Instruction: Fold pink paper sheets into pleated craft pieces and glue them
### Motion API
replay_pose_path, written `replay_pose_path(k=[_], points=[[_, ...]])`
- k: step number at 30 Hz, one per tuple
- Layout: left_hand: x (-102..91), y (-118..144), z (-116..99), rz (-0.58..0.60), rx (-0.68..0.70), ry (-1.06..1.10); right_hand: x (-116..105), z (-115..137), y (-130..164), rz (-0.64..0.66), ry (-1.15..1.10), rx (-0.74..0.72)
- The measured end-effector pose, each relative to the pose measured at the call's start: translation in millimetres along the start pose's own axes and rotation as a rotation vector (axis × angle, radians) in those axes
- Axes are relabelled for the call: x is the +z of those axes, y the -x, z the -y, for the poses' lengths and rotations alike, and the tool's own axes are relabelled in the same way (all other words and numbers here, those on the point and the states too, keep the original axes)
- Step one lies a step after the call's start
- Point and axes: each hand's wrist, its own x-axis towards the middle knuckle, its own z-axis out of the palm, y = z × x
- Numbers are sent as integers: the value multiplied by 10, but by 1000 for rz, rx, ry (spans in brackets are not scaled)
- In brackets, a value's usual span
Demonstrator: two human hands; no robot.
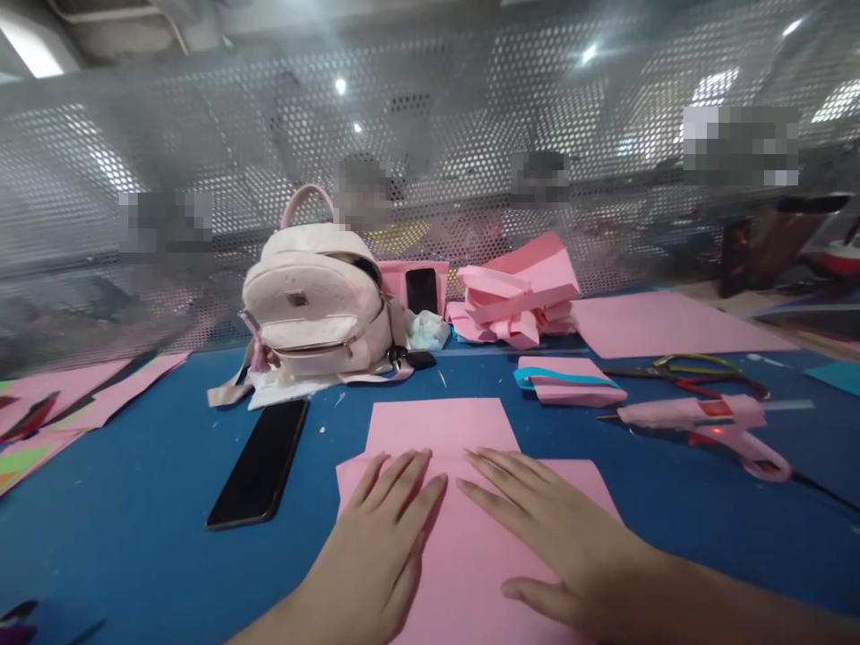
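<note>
Two bare hands lie flat on a sheet of pink paper [463, 537] that rests on the blue table [134, 537]: the left hand [380, 546] and the right hand [547, 528] both have their fingers stretched out and palms down, pressing on the sheet and gripping nothing, their fingertips close together near the fold line where a smaller upper part of the paper [440, 425] shows beyond them. Just left of the sheet a black phone [259, 464] lies face up on the table. Behind it stands a pale pink backpack [315, 305], its straps trailing on the table, and a second phone [421, 289] leans upright against pink card beside it. Farther back sits a heap of folded pink paper [514, 291], with a large flat pink sheet [665, 322] to its right. Right of the hands lie a small folded pink piece with a teal strip [568, 378], a pink glue gun [712, 425] and scissors [692, 372]. More pink and coloured paper scraps [67, 403] lie at the far left, and a perforated metal screen [430, 161] closes the back of the table
</note>
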Motion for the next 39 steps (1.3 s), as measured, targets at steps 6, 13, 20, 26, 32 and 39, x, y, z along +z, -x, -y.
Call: replay_pose_path(k=[6, 13, 20, 26, 32, 39], points=[[-30, -2, -18, 31, -13, 10, 8, 17, 36, -112, 92, -74], [-48, 16, -54, 24, -16, 10, -5, 34, 28, -64, 103, -66], [-73, 23, -71, 12, -30, 14, -48, 63, 15, -8, 67, -38], [-85, 32, -88, 0, -40, 47, -38, 59, 31, -47, 31, -57], [-92, 39, -101, -5, -44, 65, -46, 62, 30, -43, 34, -54], [-125, 3, -5, -20, -27, 158, -65, 71, 33, -11, 25, -36]])
